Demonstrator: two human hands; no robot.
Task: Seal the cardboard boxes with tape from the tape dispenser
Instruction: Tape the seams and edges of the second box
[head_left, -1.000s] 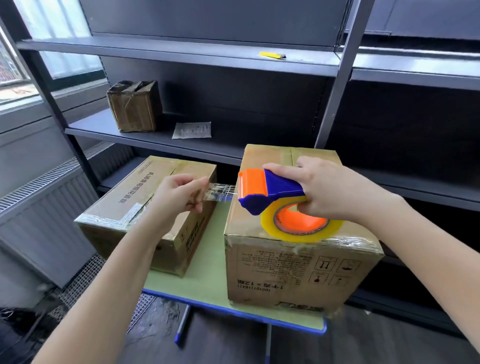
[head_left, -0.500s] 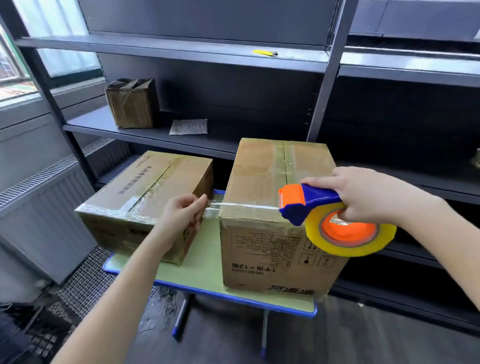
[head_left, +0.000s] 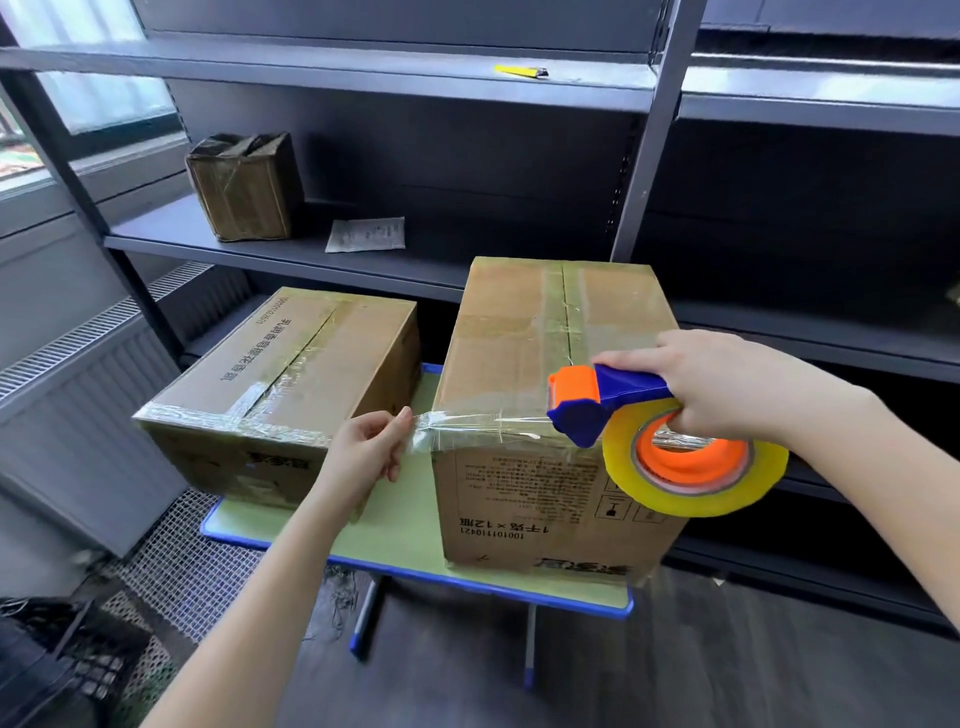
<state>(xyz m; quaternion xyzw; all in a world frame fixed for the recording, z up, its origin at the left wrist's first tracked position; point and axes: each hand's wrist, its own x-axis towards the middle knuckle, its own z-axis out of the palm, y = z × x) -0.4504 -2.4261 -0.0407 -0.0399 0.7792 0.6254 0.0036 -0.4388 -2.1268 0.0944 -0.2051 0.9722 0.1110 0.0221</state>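
Two cardboard boxes stand on a small green table (head_left: 395, 540). The taller right box (head_left: 524, 364) has tape along its top seam. The lower left box (head_left: 291, 358) is taped across its top and near edge. My right hand (head_left: 722, 384) grips the blue and orange tape dispenser (head_left: 613, 400) with its yellowish tape roll (head_left: 696, 473) at the right box's near right corner. A clear tape strip (head_left: 467, 423) runs from the dispenser along that box's near top edge. My left hand (head_left: 369, 452) pinches the strip's free end just left of the box.
Dark metal shelving (head_left: 363, 88) rises behind the table. A small taped box (head_left: 244, 187) and a paper packet (head_left: 366, 234) lie on the middle shelf, a yellow utility knife (head_left: 519, 71) on the upper one. A radiator (head_left: 88, 395) and wire mesh (head_left: 192, 577) are at left.
My right hand has drawn the dispenser rightward and down to the box's near right corner, lengthening the strip. My left hand has lowered the tape end to the box's near top edge.
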